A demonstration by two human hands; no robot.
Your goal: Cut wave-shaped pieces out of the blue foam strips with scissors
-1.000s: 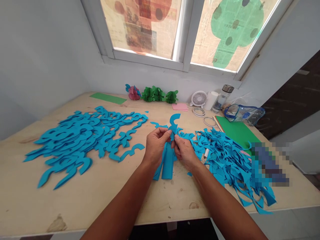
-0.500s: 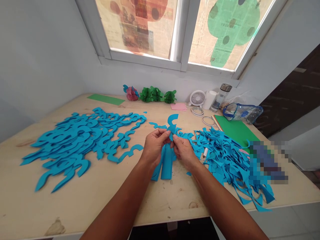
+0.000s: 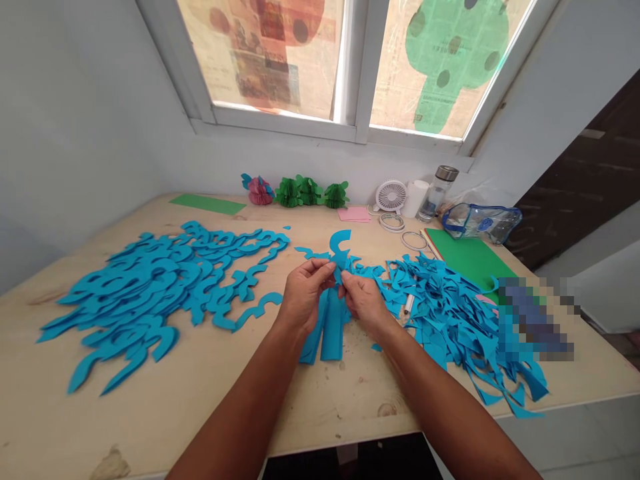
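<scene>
Between my two hands is a blue paper cutout with a curved, hook-like top end standing up above my fingers. My left hand pinches it from the left side, thumb and fingers closed. From the right, my right hand also pinches it, close to the left fingertips. The cutout's lower part is hidden by my fingers. Below my hands, folded blue paper strips lie on the table. To the left spreads a large pile of wavy blue cutouts; to the right, a heap of blue paper scraps.
A white marker lies among the scraps. Along the back stand green paper honeycomb shapes, a pink one, a small fan, a bottle and a clear pouch. Tape rolls and green sheets lie at right.
The view has shifted slightly. My hands stay almost in place, both still pinching the blue cutout, whose curved end now leans a little more to the left.
</scene>
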